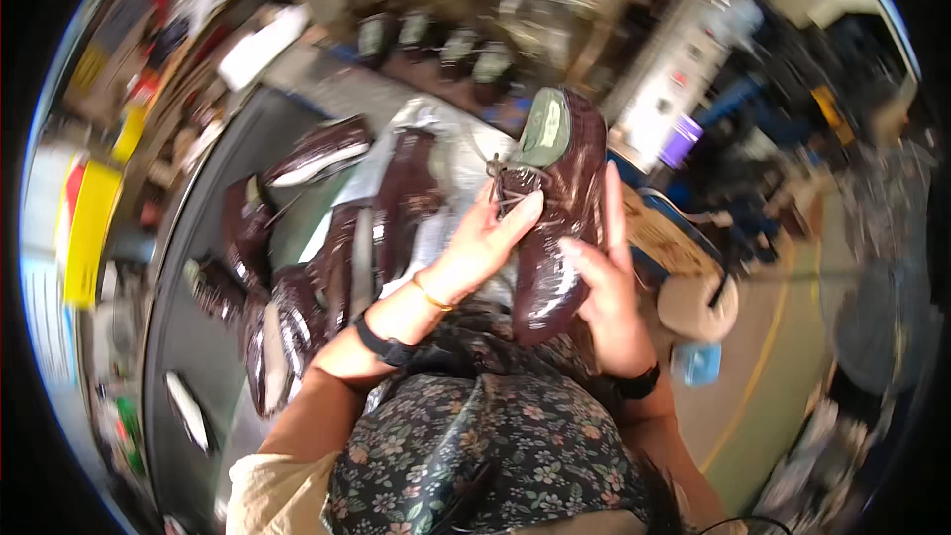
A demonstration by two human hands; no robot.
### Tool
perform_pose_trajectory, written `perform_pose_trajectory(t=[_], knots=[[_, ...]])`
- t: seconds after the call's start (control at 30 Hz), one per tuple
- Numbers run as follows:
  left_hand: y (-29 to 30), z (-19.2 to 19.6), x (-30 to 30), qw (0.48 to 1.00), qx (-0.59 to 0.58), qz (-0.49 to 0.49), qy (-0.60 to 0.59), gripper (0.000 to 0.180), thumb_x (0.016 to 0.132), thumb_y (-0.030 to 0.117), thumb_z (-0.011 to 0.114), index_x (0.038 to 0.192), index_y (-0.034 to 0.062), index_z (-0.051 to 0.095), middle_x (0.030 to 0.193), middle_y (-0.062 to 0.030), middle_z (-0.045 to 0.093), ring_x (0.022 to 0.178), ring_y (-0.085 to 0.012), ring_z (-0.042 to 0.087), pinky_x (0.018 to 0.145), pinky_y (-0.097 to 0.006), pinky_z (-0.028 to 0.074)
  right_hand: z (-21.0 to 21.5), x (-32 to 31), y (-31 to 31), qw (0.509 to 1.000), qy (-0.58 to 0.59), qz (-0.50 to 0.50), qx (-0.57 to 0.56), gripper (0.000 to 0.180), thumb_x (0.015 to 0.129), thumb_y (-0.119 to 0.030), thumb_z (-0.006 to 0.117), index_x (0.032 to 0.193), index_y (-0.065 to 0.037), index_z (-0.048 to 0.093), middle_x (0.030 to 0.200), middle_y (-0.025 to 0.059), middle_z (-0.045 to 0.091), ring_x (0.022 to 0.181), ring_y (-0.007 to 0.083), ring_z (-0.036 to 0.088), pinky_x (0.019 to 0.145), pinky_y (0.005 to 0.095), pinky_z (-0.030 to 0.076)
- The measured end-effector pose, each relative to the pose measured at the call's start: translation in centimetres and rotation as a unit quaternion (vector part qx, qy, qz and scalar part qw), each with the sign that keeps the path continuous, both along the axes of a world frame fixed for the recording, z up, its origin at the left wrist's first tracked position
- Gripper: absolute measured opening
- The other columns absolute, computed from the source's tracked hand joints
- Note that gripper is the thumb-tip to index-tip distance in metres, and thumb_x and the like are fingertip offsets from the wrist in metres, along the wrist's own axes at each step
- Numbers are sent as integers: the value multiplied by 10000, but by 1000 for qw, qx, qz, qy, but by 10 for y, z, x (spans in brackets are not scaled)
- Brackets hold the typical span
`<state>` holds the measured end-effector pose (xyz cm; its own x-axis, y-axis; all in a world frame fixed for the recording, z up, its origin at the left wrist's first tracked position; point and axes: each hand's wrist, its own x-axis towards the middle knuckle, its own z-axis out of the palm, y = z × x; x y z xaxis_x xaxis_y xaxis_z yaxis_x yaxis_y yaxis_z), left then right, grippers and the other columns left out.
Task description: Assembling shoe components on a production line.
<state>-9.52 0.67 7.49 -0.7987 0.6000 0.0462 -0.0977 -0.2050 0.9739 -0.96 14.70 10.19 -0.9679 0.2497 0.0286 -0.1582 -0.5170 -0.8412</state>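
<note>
I hold a glossy dark maroon shoe point(560, 208) up in front of me with both hands. It has a pale green lining at its opening and tan laces. My left hand point(485, 243) grips it by the laced side, thumb near the laces. On the shoe's other side, my right hand point(604, 287) supports it with fingers stretched up along the upper. I wear a dark band on each wrist and a floral garment point(495, 456).
Several more maroon shoes point(327, 238) lie on a grey work table point(183, 337) to my left, some on clear plastic wrap. Another row of shoes point(436, 45) stands farther back. A white machine point(674, 79) and a round stool point(698, 307) are on my right.
</note>
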Motion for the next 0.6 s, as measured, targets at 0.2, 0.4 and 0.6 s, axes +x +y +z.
perform_pose_trajectory(t=[0.2, 0.4, 0.6], knots=[[-17, 22, 36, 913, -184, -189, 311, 651, 823, 150, 742, 1382, -18, 452, 1313, -184, 578, 1224, -268, 555, 1044, -342, 400, 73, 71, 209, 832, -41, -254, 491, 816, 670, 54, 769, 1413, -31, 443, 1381, 151, 512, 1224, 223, 526, 1040, 340, 409], [-58, -31, 71, 936, -293, -76, 181, 378, 874, 117, 677, 1222, -10, 603, 1032, -154, 709, 970, -204, 684, 859, -307, 515, 118, 84, 402, 385, -390, -392, 739, 779, 630, -280, 763, 1371, -329, 530, 1397, 115, 520, 1143, 317, 596, 962, 402, 467], [-62, -41, 69, 935, -318, -16, 157, 345, 871, 112, 677, 1184, -19, 620, 1017, -164, 712, 961, -223, 694, 844, -319, 524, 136, 61, 441, 545, -449, -301, 641, 804, 606, -250, 727, 1381, -317, 522, 1355, 127, 556, 1142, 303, 599, 960, 393, 471]])
